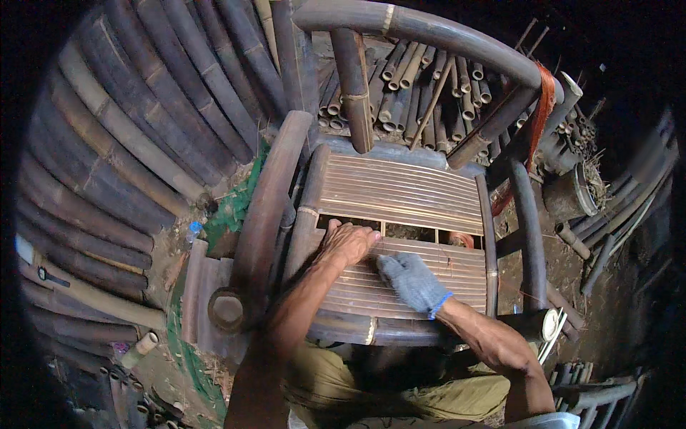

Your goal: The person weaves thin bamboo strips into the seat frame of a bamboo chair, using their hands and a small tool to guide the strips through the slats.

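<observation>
Bamboo chair (400, 193) in dark poles, directly ahead. Bare left hand (348, 243) pressed flat, fingers curled over the edge of a gap in the slatted seat (414, 282). Gloved right hand (412, 280) just beside it, spread flat on the slats, gripping nothing.

Chair (400, 193) centre, both hands on its slat seat (429, 282): left hand (348, 244) beside right hand (412, 281). Pole stacks left (136, 143) and behind (421, 93).
</observation>
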### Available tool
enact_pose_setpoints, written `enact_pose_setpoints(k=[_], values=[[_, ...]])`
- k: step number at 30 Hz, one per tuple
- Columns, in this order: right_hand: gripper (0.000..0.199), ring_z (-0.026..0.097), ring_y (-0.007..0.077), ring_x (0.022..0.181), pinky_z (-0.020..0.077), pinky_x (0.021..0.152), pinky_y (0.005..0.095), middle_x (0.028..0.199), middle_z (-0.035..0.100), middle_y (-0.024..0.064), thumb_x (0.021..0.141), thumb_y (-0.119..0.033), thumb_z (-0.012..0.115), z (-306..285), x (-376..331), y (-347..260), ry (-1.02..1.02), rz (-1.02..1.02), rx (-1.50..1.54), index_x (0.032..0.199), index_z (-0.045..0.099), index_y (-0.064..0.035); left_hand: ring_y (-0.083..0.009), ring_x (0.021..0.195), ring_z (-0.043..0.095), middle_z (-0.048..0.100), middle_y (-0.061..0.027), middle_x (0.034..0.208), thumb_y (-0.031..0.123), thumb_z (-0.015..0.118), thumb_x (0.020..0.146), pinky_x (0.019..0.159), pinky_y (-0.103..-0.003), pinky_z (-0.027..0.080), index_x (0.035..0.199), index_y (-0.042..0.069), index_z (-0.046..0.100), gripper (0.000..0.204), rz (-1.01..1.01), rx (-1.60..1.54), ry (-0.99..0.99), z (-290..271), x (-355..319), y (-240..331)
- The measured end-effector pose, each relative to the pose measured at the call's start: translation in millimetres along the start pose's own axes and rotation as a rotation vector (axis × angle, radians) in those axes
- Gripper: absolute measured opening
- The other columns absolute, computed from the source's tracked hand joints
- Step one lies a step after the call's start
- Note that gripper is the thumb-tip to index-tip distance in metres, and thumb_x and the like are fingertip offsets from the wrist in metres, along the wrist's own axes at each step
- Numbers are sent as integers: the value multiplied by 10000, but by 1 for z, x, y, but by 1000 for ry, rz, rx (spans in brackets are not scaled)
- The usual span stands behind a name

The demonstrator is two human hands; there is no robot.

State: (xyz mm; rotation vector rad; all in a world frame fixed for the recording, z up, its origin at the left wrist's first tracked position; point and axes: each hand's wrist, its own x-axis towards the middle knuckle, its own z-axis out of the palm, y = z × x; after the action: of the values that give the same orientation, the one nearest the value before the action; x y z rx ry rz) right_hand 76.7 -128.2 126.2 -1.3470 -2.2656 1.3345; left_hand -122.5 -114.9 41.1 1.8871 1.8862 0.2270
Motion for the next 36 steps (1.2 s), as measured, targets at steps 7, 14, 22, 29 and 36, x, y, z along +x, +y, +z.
enact_pose_setpoints(k=[7,14,22,29,36], values=[[463,421,118,613,383,575,305,622,513,30,1009,-356,510,-26,-17,41,-122,97,56,752,596,18,-284,1046,615,712,-96,1040,420,355,1033,977,-490,301,1030,133,704,452,-14,2,33,0,-1,-1],[429,592,499,867,459,751,535,912,633,289,1007,-371,453,-19,-23,64,37,58,-339,975,666,0,-302,1086,570,663,-113,1105,370,587,929,1002,-474,353,1058,87,681,325,112,-77,347,11,-6,-5],[226,624,370,1016,501,894,418,1046,661,202,977,-188,538,-20,4,90,855,-271,-79,1024,669,-10,-333,1178,495,573,-157,1196,310,656,876,1024,-491,363,1202,34,596,432,107,130,652,14,-13,11],[208,598,366,828,457,749,476,775,598,179,876,-209,605,-32,52,94,829,-253,-588,749,634,-46,-330,992,511,556,-136,999,417,657,863,894,-458,388,991,40,602,401,162,222,586,6,-9,14],[267,628,358,778,465,726,473,759,641,176,896,-262,577,-47,45,111,806,-152,-658,744,666,-61,-366,913,533,563,-144,921,378,621,907,810,-486,415,915,50,603,328,185,-16,542,8,2,0]])
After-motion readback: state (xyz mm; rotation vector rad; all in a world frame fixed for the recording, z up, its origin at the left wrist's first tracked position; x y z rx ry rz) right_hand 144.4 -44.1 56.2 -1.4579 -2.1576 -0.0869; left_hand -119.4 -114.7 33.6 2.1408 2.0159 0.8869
